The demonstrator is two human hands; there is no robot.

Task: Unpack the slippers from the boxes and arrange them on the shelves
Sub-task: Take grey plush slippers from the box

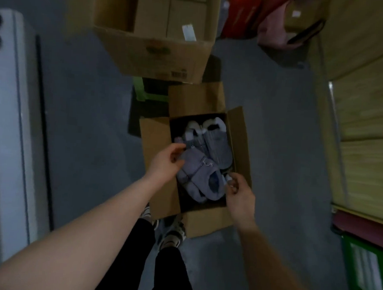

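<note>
Down on the floor, the box [154,142] holds grey slipper pairs [217,144]; the top pair [197,176] looks soft, light, floppy, so I take both ends: left hand [164,163] curled round the toes, right hand [239,192] pinching the heel edge.

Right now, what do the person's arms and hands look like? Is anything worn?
The left forearm and right forearm are bare, no sleeve in view. The left hand and right hand wear no gloves; no watch or ring shows, though the picture is dim.
</note>
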